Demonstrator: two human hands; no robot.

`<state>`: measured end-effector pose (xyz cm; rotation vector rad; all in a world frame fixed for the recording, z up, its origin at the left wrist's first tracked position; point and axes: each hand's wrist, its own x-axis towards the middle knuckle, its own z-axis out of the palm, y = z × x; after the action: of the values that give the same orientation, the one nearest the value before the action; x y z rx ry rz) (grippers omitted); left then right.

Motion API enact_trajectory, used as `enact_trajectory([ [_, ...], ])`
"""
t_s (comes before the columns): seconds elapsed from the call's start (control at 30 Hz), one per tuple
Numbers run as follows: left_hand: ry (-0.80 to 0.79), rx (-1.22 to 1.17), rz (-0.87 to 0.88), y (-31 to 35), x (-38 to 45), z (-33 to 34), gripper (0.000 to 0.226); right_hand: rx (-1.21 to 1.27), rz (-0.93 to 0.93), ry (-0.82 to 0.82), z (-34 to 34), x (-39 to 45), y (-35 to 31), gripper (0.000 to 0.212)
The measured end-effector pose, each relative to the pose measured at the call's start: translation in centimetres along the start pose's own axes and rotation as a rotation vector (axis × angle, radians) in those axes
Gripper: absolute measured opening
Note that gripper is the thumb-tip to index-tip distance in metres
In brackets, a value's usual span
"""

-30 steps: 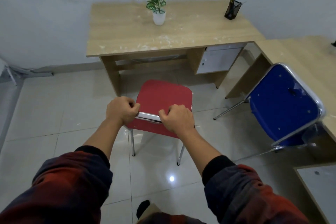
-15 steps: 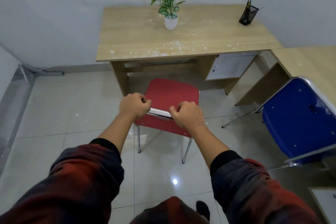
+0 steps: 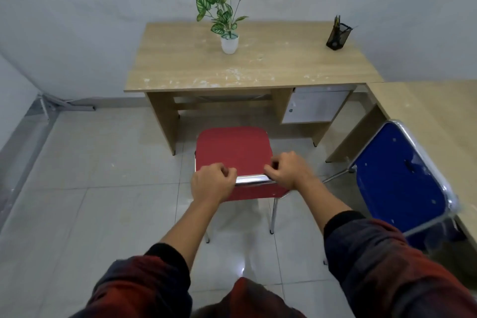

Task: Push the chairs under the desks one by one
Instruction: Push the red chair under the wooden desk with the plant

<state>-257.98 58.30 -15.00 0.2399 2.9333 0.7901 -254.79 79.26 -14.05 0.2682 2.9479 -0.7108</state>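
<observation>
A red chair (image 3: 233,148) with chrome legs stands on the tiled floor just in front of the wooden desk (image 3: 284,67) against the far wall, its seat facing the knee space. My left hand (image 3: 210,183) and my right hand (image 3: 286,170) both grip the chrome top rail of its backrest, one at each end. A blue chair (image 3: 397,183) with a chrome frame stands at the right, beside a second wooden desk (image 3: 436,111) that runs along the right side.
On the far desk stand a potted plant (image 3: 227,15) and a black pen holder (image 3: 336,37); a white drawer unit (image 3: 312,107) fills its right underside. A metal frame (image 3: 62,104) lies on the floor at the left wall. Open tiled floor spreads to the left.
The red chair has moved forward toward the far desk with both hands on its backrest, and its seat now points squarely at the knee space. The blue chair has not moved.
</observation>
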Motion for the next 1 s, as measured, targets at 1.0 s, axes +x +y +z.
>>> enact_trajectory([
  [1.0, 0.092, 0.046, -0.074, -3.6, 12.7, -1.4, 0.036, 0.036, -0.036, 0.079, 1.6, 10.4, -3.4, 0.044],
])
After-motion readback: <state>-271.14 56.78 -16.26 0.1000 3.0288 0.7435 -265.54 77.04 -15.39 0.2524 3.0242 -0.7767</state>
